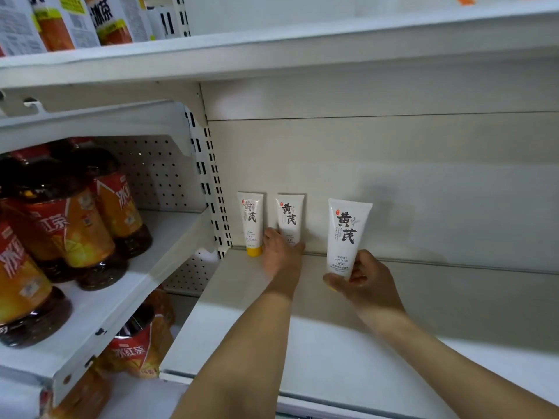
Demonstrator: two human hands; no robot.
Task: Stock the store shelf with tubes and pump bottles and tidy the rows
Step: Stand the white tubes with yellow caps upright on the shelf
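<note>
A: What are the hands doing?

B: The left hand (282, 252), just left of frame center, has its fingers curled around the base of the middle tube (289, 218), which stands upright against the shelf's back wall. The right hand (360, 278), right of center, pinches the cap end of a third tube (346, 237), upright and raised off the shelf (332, 343).

A: And beyond the hands?

B: A first tube (250, 220) with a yellow cap stands on the shelf at the left end of the row, just beside the left hand. Tea bottles (75, 213) fill the neighboring bay at the left of the frame.

A: How far along is the stocking?

B: Early, I'd judge. One tube placed, one being set, one in hand. No pump bottles are visible, and most of the shelf is bare.
</note>
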